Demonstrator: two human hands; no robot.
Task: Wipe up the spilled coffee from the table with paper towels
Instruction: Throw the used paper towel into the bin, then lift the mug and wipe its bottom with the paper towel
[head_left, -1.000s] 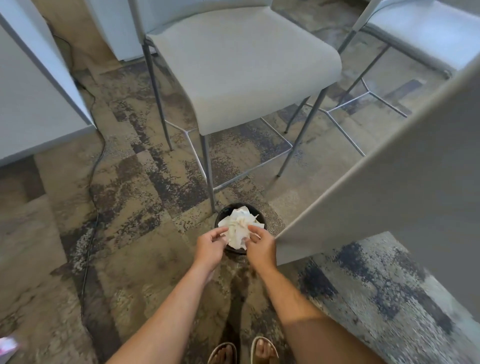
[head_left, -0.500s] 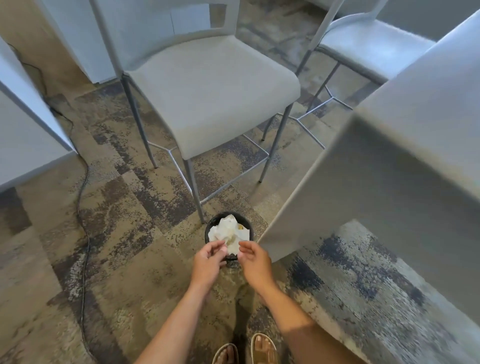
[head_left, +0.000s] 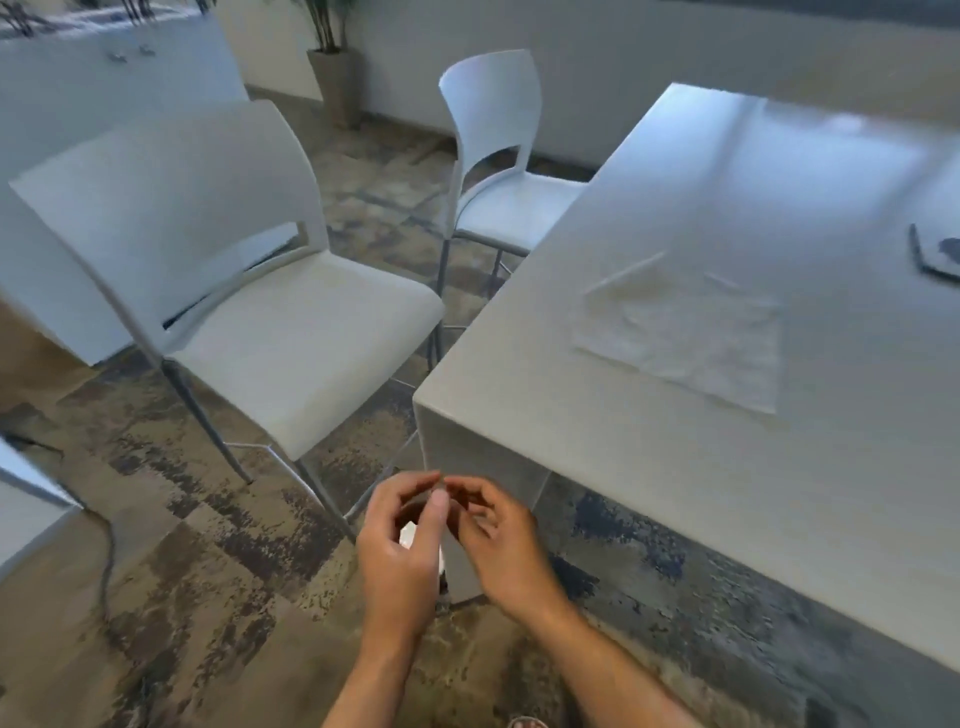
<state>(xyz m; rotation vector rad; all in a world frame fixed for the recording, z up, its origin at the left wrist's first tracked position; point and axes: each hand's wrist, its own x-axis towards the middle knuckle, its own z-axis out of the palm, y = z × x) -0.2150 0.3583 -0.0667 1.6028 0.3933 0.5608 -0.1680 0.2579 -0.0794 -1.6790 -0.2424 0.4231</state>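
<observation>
The left hand (head_left: 397, 561) and right hand (head_left: 506, 551) are raised side by side low in the view, backs to the camera, fingers loosely curled and slightly apart, their tips nearly meeting; neither grips anything that can be made out, though the picture is blurred here. In the gap under the left fingers (head_left: 410, 493) a small white scrap (head_left: 408, 534) shows, with a dark rim beside it; what it belongs to cannot be told. Just beyond the fingertips stands the near corner of the table (head_left: 519, 415), whose top runs away to the right of the right fingers (head_left: 480, 493). Farther out on that top, well apart from both hands, a paper towel (head_left: 691, 338) lies spread flat with faint yellowish marks. Past it, at the right edge, lies a dark-rimmed tray (head_left: 935, 254). Left of and beyond the left fingers stands a white chair (head_left: 291, 332) on patterned carpet (head_left: 218, 571), with a second chair (head_left: 493, 156) farther off at the table's side, and a potted plant (head_left: 332, 67) by the far wall.
</observation>
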